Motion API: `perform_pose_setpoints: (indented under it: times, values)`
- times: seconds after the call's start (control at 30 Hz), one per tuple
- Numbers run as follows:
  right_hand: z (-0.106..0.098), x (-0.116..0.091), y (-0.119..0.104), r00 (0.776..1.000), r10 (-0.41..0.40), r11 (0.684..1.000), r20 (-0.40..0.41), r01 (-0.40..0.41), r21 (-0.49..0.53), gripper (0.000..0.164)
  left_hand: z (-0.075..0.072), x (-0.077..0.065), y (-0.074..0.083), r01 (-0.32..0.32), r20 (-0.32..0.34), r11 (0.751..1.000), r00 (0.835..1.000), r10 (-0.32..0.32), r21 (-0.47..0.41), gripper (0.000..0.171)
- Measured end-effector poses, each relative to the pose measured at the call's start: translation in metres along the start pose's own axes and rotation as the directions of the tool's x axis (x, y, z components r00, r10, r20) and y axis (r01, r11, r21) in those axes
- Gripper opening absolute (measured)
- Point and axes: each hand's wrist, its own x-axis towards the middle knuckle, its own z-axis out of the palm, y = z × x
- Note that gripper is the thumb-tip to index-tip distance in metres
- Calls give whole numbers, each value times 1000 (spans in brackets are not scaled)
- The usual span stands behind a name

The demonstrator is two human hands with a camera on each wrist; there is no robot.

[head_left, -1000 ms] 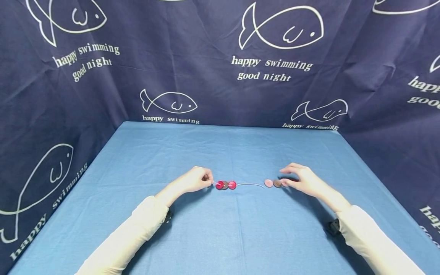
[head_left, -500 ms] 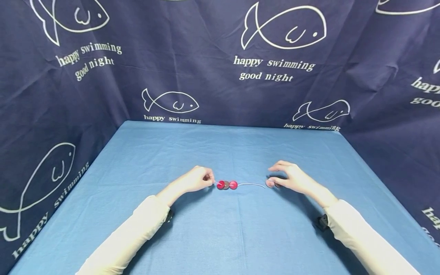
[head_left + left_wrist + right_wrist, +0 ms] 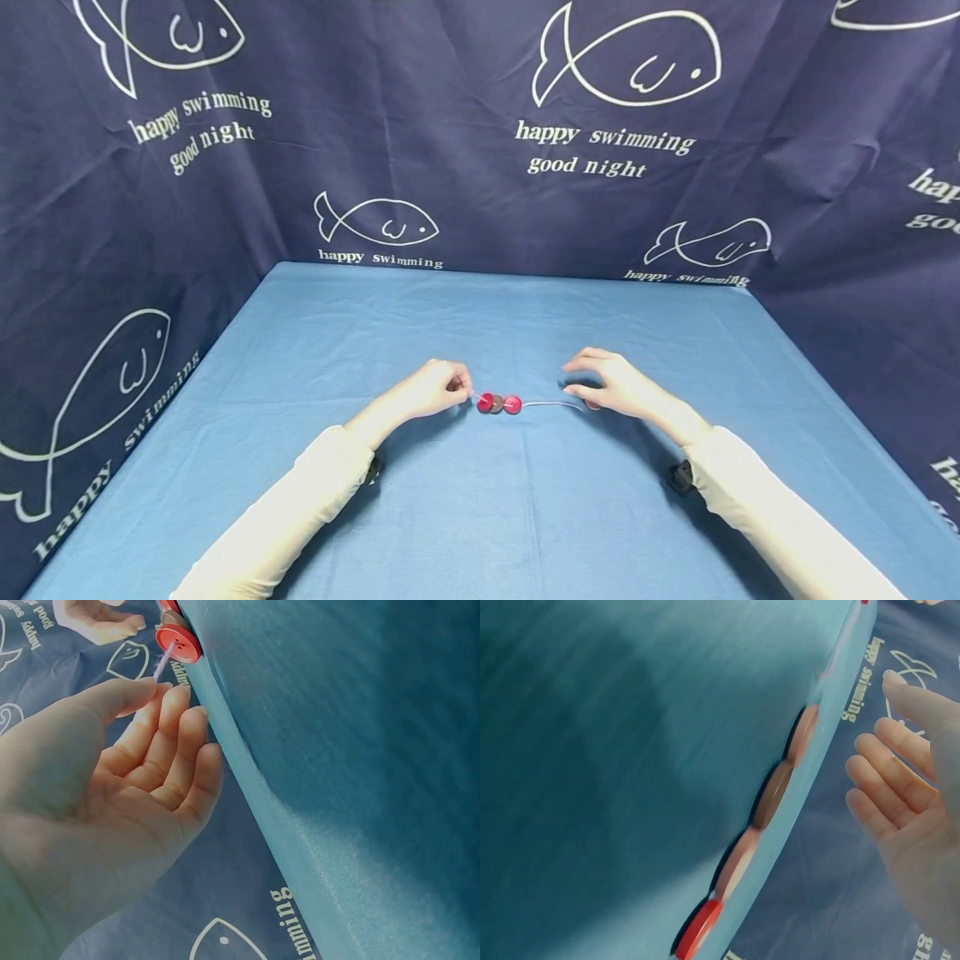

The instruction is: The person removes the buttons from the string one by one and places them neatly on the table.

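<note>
My left hand (image 3: 433, 390) pinches the end of a pale string (image 3: 161, 666) between thumb and forefinger. That string runs through a red button (image 3: 485, 403), a brown button (image 3: 497, 405) and a second red button (image 3: 513, 404), then trails rightward along the cloth. Over its loose end hovers my right hand (image 3: 611, 385), fingers parted and holding nothing. Below that hand, mostly hidden in the head view, lies a row of loose buttons: in the right wrist view a pink button (image 3: 804, 735), a brown button (image 3: 773, 795), another pink button (image 3: 737, 864) and a red button (image 3: 699, 930).
A blue cloth (image 3: 420, 325) covers the table. Dark blue curtains (image 3: 480, 142) with white fish and lettering hang behind it and at both sides. Each wrist carries a small black device, such as the one under the right cuff (image 3: 681, 477).
My right hand has moved left from over the loose buttons towards the string's free end, covering most of the row. The left hand keeps its pinch. The head view has shifted slightly.
</note>
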Motion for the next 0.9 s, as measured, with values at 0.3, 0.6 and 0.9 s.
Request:
perform_pose_setpoints:
  times: [0.3,0.6,0.9]
  values:
    - [13,17,-8,997,-78,997,1,78,-28,28,-1,0,0,-25,-44,1000,999,26,12,5]
    - [20,29,-18,996,-81,997,23,81,3,29,0,0,-1,-24,-58,1000,998,25,9,5]
    - [26,37,-25,995,-84,996,50,83,21,31,0,2,-4,-23,-61,1000,998,24,15,5]
